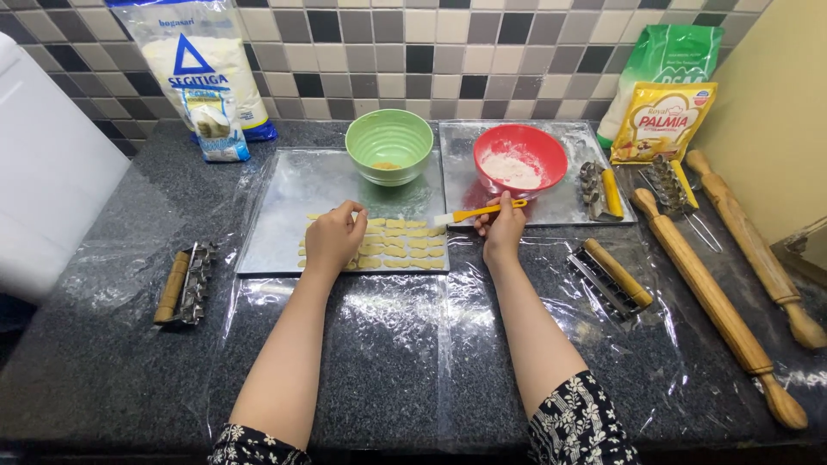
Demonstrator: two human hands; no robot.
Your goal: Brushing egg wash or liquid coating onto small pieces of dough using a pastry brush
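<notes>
Dark counter (103, 362) holds two trays (293, 198), two bowls, two rolling pins. Right hand (502, 226) grips a brush (476, 213) at the left tray's right edge; left hand (334, 238), seemingly pinched, touches dough pieces (405, 243). Four bags line the back edge.

My right hand (502, 228) pinches a pastry brush (476, 213) with a glossy orange plastic handle and pale bristles. My left hand (334, 238) touches matt, pale yellow dough pieces (405, 244) on a dull, brushed metal baking tray (284, 207). Crinkled, shiny clear plastic film (388, 344) covers the polished, speckled dark stone counter (77, 362). The green bowl (389, 142) looks ribbed and glossy. Two rolling pins (715, 301) are smooth, bare wood.
</notes>
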